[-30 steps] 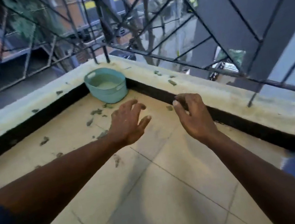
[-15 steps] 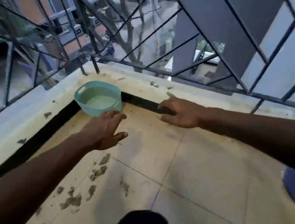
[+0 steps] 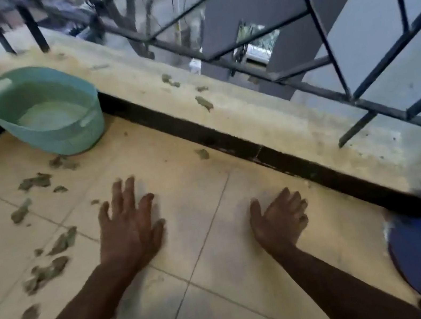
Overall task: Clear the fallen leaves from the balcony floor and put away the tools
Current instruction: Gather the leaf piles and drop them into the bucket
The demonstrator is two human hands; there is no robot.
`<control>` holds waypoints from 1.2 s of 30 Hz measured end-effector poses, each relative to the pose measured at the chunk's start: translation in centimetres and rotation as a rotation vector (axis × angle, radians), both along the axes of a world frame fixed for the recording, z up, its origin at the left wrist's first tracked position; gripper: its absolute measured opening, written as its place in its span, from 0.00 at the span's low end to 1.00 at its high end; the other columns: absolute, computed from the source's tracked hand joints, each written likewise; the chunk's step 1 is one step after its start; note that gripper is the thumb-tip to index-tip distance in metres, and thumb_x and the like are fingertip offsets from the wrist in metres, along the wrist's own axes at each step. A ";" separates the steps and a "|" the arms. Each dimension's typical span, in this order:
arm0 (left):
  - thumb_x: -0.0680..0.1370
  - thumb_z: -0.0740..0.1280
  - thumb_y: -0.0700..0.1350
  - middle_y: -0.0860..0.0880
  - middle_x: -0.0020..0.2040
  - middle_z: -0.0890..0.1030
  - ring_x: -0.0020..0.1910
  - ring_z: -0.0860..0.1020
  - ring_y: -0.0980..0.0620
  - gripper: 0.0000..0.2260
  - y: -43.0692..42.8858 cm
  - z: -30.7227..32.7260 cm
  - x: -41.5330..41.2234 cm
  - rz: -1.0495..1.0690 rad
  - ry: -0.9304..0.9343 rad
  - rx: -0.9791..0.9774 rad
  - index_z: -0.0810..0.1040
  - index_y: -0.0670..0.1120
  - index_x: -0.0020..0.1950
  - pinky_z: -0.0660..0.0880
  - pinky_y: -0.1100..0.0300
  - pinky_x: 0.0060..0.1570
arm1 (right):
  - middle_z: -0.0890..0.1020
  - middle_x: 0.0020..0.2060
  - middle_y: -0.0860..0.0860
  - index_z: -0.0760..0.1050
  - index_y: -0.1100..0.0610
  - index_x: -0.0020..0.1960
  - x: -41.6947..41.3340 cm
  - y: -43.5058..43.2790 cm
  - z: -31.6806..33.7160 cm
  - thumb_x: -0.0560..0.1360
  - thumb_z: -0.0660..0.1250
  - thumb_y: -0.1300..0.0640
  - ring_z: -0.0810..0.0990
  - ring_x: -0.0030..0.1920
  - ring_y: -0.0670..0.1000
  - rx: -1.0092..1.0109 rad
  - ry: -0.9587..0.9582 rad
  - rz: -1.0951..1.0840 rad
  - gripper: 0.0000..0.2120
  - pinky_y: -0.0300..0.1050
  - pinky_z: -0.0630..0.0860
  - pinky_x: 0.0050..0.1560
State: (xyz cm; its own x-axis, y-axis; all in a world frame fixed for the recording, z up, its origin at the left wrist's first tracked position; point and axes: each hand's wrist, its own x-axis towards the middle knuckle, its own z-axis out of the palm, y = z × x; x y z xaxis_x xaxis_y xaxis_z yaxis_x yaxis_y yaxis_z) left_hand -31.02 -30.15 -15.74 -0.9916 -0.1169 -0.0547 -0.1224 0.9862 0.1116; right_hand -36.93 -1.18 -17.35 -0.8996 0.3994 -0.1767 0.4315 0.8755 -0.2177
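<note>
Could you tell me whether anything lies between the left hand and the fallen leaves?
Nothing visible does. The left hand is spread open over bare tile, and the nearest leaves lie to its left with only tile between them. The teal basin stands beyond, in the corner.

Both hands are dropping back from the corner toward the person. The left hand (image 3: pixel 129 230), half a second ago just beside the pale green plastic basin (image 3: pixel 68 140), is spreading its fingers low over the beige floor tiles (image 3: pixel 190 163), well apart from it. The right hand (image 3: pixel 278 217) is coming away from the black skirting strip (image 3: pixel 228 142), fingers loosening. The basin is sliding toward the view's upper left.
</note>
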 end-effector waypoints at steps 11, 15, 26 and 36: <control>0.80 0.55 0.63 0.41 0.82 0.61 0.82 0.55 0.39 0.28 -2.5 -3.9 6.4 0.594 0.147 0.168 0.73 0.49 0.73 0.53 0.31 0.75 | 0.41 0.84 0.51 0.40 0.53 0.84 -5.0 -5.7 -1.7 0.83 0.52 0.33 0.39 0.83 0.49 -0.182 0.026 1.100 0.41 0.53 0.45 0.83; 0.78 0.59 0.62 0.38 0.80 0.62 0.81 0.57 0.36 0.30 -0.8 -3.6 10.8 0.817 0.201 0.191 0.72 0.44 0.74 0.54 0.29 0.74 | 0.42 0.84 0.51 0.42 0.54 0.85 -10.4 -7.9 -0.2 0.82 0.57 0.35 0.39 0.81 0.46 -0.120 0.038 1.017 0.42 0.48 0.39 0.81; 0.82 0.50 0.67 0.37 0.85 0.48 0.84 0.45 0.36 0.38 4.4 -5.4 9.7 0.702 -0.017 0.134 0.52 0.45 0.86 0.47 0.29 0.78 | 0.53 0.83 0.45 0.51 0.52 0.84 1.3 -14.9 -2.6 0.84 0.51 0.40 0.47 0.81 0.38 -0.601 -0.040 1.179 0.33 0.48 0.48 0.83; 0.84 0.39 0.68 0.43 0.84 0.35 0.83 0.35 0.43 0.36 -3.0 -3.1 4.6 0.347 0.017 0.114 0.41 0.48 0.85 0.39 0.34 0.80 | 0.67 0.78 0.52 0.62 0.54 0.80 0.0 -14.8 -1.2 0.86 0.52 0.47 0.64 0.78 0.48 -0.782 0.256 0.880 0.24 0.51 0.66 0.76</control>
State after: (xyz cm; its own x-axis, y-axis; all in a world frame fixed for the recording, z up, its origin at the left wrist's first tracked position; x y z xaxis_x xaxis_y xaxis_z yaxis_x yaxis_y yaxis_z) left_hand -26.41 -33.16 -18.89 -0.8949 -0.4408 -0.0702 -0.4447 0.8674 0.2230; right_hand -36.91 -15.95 -18.57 -0.8545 -0.5040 0.1261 -0.3802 0.4411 -0.8129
